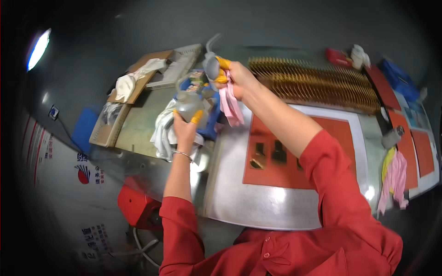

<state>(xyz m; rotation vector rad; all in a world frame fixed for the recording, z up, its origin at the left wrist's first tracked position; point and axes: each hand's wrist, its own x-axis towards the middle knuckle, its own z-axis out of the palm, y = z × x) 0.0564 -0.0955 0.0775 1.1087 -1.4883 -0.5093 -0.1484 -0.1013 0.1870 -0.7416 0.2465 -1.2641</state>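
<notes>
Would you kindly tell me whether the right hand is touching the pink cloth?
Touching: the head view shows the pink cloth hanging from the right hand.

At the upper centre, your right hand point(240, 79) and the grey nozzle top point(212, 67) it grips are smeared by blur, and the pink cloth point(231, 108) trailing below is too soft to show how you pinch it; left of that, the clear bottle point(189, 105) in your left hand point(185, 132) blocks part of the blue bin point(210, 131), whose small contents point(198, 79) you can't make out. Your right sleeve point(334, 168) covers a corner of the orange sheet point(338, 138) right of centre, the dark pieces point(278, 152) on it are too indistinct to tell, and the lower edge cuts off your red shirt point(276, 250).
</notes>
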